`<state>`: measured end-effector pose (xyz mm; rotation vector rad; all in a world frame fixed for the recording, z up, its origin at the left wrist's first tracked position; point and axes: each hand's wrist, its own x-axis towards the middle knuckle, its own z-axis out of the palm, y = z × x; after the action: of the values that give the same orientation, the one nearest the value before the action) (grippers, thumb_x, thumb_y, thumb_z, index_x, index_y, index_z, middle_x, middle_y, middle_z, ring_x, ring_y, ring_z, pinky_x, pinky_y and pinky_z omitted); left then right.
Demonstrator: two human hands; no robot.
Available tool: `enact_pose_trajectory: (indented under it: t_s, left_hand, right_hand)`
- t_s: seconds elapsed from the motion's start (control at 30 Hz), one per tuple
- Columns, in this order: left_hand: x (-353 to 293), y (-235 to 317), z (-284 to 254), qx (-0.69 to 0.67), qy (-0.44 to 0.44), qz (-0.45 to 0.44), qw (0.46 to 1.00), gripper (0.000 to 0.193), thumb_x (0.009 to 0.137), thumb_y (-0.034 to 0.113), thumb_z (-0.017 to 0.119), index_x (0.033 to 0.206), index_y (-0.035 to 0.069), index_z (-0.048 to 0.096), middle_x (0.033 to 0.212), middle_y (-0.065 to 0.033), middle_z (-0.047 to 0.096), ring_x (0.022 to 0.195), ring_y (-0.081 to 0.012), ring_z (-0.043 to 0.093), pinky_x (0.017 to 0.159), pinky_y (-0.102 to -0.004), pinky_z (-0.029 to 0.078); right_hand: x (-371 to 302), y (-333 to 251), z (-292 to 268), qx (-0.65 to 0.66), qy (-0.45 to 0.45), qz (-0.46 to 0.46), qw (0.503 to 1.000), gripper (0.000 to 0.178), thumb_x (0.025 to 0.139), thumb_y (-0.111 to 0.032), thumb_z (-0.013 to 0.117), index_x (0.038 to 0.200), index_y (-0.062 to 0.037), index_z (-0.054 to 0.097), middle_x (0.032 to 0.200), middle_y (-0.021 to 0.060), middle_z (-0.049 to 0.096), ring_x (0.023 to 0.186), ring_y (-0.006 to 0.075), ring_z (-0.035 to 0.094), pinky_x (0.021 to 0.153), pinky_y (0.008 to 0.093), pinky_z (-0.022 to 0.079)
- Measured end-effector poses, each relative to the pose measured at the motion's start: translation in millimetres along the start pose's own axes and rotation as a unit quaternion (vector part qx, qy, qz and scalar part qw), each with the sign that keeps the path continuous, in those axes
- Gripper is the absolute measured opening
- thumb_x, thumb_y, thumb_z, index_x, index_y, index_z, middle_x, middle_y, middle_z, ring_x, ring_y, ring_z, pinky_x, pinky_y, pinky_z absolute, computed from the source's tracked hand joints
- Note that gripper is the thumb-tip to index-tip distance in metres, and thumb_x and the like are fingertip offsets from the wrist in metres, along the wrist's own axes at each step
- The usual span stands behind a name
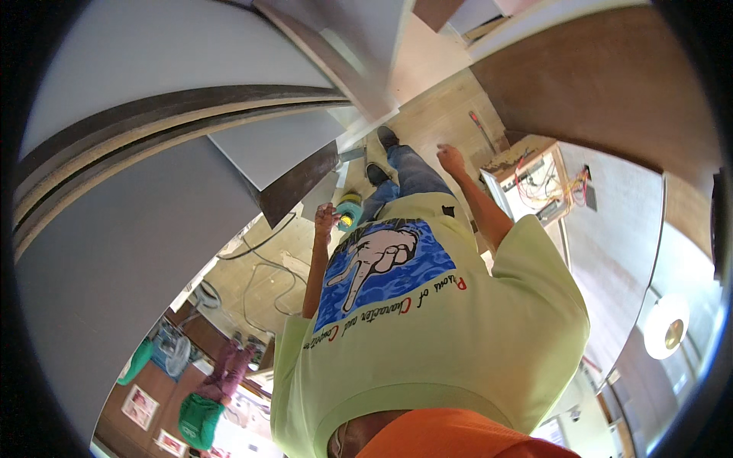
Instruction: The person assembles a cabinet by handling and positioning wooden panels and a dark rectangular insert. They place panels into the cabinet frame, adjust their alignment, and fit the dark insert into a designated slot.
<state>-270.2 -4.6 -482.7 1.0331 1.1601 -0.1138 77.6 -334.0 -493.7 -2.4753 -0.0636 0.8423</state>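
Note:
My left hand point(326, 219) is raised at the left side of my body, with its fingers curled together. Right beside the fingertips is a teal and yellow round thing point(349, 213); whether they grip it I cannot tell. My right hand point(450, 159) hangs out in front on the right, over the floor and just ahead of my jeans. Its fingers are loosely closed, and nothing shows in them. Nearest to that hand is an open box with coloured wires point(538, 183), to its right.
Large grey panels point(130, 252) crowd the left, and a brown panel point(588, 84) stands at upper right. Grey cables point(267, 267) trail over the floor at left. A red-tipped tool point(477, 122) lies ahead. Another person in green point(200, 420) is at lower left.

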Motion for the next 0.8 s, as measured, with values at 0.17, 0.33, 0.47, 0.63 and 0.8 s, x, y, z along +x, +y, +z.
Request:
enact_pose_trajectory:
  t_s: [0.17, 0.33, 0.47, 0.63, 0.8]
  left_hand:
    - [10.1, 26.5, 21.9, 0.082, 0.003, -0.053, 0.995, 0.03, 0.099, 0.032, 0.062, 0.118, 0.009, 0.055, 0.097, -0.0046, 0.061, 0.075, -0.0131, 0.065, 0.061, -0.0242, 0.049]
    - [21.6, 31.4, 39.3, -0.026, -0.092, 0.021, 0.995, 0.017, 0.099, 0.026, 0.062, 0.108, 0.014, 0.054, 0.086, 0.0, 0.055, 0.066, -0.0096, 0.055, 0.056, -0.0228, 0.044]
    - [43.1, 26.0, 47.1, 0.011, -0.06, -0.032, 0.998, 0.028, 0.1, 0.033, 0.059, 0.111, 0.008, 0.053, 0.091, -0.0041, 0.056, 0.069, -0.0155, 0.06, 0.055, -0.0274, 0.047]
    - [53.6, 7.8, 53.2, -0.141, -0.119, -0.091, 0.979, 0.019, 0.1, 0.03, 0.06, 0.103, 0.012, 0.054, 0.084, -0.0031, 0.057, 0.068, -0.0149, 0.059, 0.053, -0.0269, 0.05]
    - [35.1, 14.9, 108.5, 0.212, -0.024, 0.04, 0.976, 0.035, 0.099, 0.029, 0.059, 0.112, -0.003, 0.057, 0.098, -0.0138, 0.063, 0.085, -0.0232, 0.066, 0.076, -0.0384, 0.061]
  right_hand:
    - [-58.9, 86.2, 14.2, 0.094, 0.037, 0.078, 0.992, 0.036, 0.081, -0.025, 0.06, 0.112, -0.0123, 0.074, 0.114, 0.0166, 0.071, 0.107, 0.0348, 0.067, 0.095, 0.0425, 0.052]
    - [-45.4, 93.4, 18.4, 0.132, 0.038, 0.023, 0.99, 0.033, 0.085, -0.028, 0.058, 0.108, -0.0115, 0.075, 0.111, 0.0162, 0.072, 0.106, 0.0352, 0.068, 0.094, 0.0428, 0.052]
    - [18.1, 78.1, -9.0, 0.14, 0.045, 0.033, 0.989, 0.032, 0.088, -0.029, 0.056, 0.106, -0.0108, 0.075, 0.108, 0.0168, 0.072, 0.104, 0.0368, 0.067, 0.092, 0.0442, 0.052]
    - [133.4, 51.9, -72.2, 0.077, 0.08, -0.02, 0.994, 0.033, 0.088, -0.03, 0.055, 0.106, -0.0083, 0.073, 0.106, 0.0174, 0.072, 0.102, 0.0381, 0.067, 0.09, 0.046, 0.053]
    - [280.1, -5.5, -171.1, 0.032, 0.071, -0.101, 0.992, 0.039, 0.088, -0.029, 0.056, 0.119, -0.0083, 0.067, 0.111, 0.0186, 0.07, 0.104, 0.0387, 0.065, 0.09, 0.0469, 0.052]
